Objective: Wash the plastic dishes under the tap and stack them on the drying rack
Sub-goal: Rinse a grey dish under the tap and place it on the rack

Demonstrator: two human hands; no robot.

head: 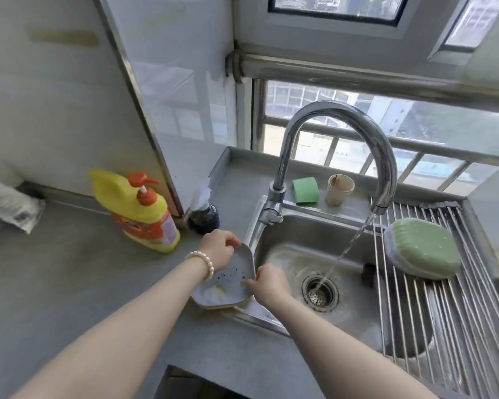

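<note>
Fingers of both hands, left (218, 249) and right (268, 282), pinch opposite rims of the soiled grey plastic dish (225, 279) beside the sink (274, 226): light, rigid, probably slippery, best held by its edges.

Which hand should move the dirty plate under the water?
Probably the right hand. It pinches the plate on the sink-side edge, nearer the running water. The left hand grips the far rim over the counter, farther from the stream.

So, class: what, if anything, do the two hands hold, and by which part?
Both hold the grey, dirty plastic plate: the left hand grips its far rim, the right hand pinches its right edge.
</note>
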